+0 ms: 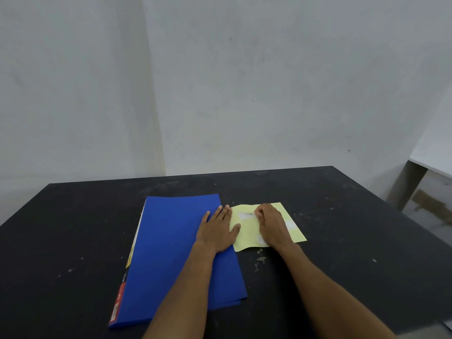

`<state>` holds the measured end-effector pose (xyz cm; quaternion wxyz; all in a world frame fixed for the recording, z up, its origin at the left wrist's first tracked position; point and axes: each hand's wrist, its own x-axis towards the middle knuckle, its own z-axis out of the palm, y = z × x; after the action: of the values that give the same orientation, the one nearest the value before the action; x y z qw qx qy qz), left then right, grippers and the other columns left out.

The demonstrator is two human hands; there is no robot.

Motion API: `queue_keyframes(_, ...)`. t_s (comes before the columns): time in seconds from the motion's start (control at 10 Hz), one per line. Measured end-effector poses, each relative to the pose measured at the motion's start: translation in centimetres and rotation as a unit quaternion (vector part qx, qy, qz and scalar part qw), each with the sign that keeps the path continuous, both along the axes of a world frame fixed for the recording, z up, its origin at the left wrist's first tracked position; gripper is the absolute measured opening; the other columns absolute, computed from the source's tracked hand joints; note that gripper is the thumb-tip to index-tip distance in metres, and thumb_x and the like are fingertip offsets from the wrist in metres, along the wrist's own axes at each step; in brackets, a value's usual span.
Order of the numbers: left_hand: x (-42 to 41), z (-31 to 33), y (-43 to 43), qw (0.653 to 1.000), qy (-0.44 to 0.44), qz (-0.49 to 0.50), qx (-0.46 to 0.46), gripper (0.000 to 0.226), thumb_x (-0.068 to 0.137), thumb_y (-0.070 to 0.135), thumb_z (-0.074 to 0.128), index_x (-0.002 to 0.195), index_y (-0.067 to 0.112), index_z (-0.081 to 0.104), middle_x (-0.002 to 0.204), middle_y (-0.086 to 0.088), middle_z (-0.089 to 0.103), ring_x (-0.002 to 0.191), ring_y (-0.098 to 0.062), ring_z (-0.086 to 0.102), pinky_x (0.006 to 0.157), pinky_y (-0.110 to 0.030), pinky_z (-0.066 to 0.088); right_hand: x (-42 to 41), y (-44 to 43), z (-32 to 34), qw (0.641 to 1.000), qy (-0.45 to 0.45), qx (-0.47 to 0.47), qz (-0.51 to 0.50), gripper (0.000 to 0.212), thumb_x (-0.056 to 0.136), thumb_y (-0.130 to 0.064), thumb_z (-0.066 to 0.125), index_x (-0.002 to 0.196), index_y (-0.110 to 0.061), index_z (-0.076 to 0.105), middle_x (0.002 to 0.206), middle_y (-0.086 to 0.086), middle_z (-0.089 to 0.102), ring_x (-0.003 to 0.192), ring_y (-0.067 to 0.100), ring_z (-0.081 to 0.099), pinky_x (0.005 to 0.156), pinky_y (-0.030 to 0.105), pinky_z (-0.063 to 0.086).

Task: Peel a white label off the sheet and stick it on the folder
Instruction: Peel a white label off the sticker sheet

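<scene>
A blue folder [171, 253] lies closed on the black table, its spine at the left. Right beside it lies a pale yellow sheet [247, 234] with a few white labels on it. One white label [246, 216] sits near the sheet's top. My left hand [216, 231] lies flat with fingers spread, palm on the folder's right edge and thumb on the sheet. My right hand [271, 222] rests on the sheet with curled fingertips at the right end of that label. Whether the label's edge is lifted is hidden by the fingers.
The black table [342, 241] is scuffed with pale specks and ends at a far edge near the white wall. A white shelf or table [430, 165] stands off to the right, beyond the table's right edge.
</scene>
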<state>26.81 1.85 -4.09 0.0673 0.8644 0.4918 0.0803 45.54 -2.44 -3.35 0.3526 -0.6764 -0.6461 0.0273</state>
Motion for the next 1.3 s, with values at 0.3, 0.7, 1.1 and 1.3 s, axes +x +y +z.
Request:
queue_keyframes(0.3, 0.0, -0.1, -0.1, 1.000, 0.002, -0.002, 0.001, 0.070, 0.100, 0.056, 0.019, 0.158, 0.017, 0.007, 0.167, 0.003, 0.004, 0.153, -0.013, 0.000, 0.124, -0.044, 0.001, 0.0, -1.2, 0.0, 0.999, -0.007, -0.040, -0.010, 0.014, 0.099, -0.012, 0.038, 0.096, -0.014, 0.052, 0.090, 0.005, 0.064, 0.081, 0.023, 0.059, 0.072, 0.038, 0.048)
queue_keyframes(0.7, 0.1, 0.0, 0.0, 1.000, 0.009, -0.001, -0.007, 0.071, 0.100, 0.055, 0.019, 0.158, 0.016, 0.005, 0.167, 0.002, 0.002, 0.153, -0.014, -0.002, 0.124, -0.045, 0.000, 0.2, -2.9, 1.0, 0.997, 0.072, -0.019, 0.001, 0.015, 0.104, -0.020, 0.033, 0.102, -0.013, 0.046, 0.094, 0.007, 0.064, 0.080, 0.021, 0.059, 0.067, 0.035, 0.045)
queue_keyframes(1.1, 0.2, 2.1, -0.4, 0.974, -0.221, 0.047, -0.016, 0.058, 0.101, 0.052, 0.026, 0.150, 0.024, 0.037, 0.158, -0.001, 0.036, 0.147, -0.019, 0.028, 0.120, -0.048, 0.020, -1.4, -1.4, 2.2, 0.996, 0.086, 0.028, -0.007, 0.008, 0.098, -0.014, 0.048, 0.094, -0.015, 0.055, 0.092, 0.001, 0.067, 0.086, 0.018, 0.062, 0.072, 0.031, 0.048)
queue_keyframes(1.3, -1.2, 3.6, 0.6, 0.896, -0.406, 0.120, -0.134, 0.065, 0.086, 0.064, 0.049, 0.138, 0.025, 0.049, 0.101, -0.005, 0.070, 0.101, -0.022, 0.065, 0.094, -0.047, 0.052, -4.9, -0.1, 2.9, 0.994, 0.104, 0.038, 0.025, 0.008, 0.097, -0.013, 0.050, 0.094, -0.012, 0.057, 0.091, 0.001, 0.066, 0.085, 0.017, 0.061, 0.075, 0.033, 0.050)
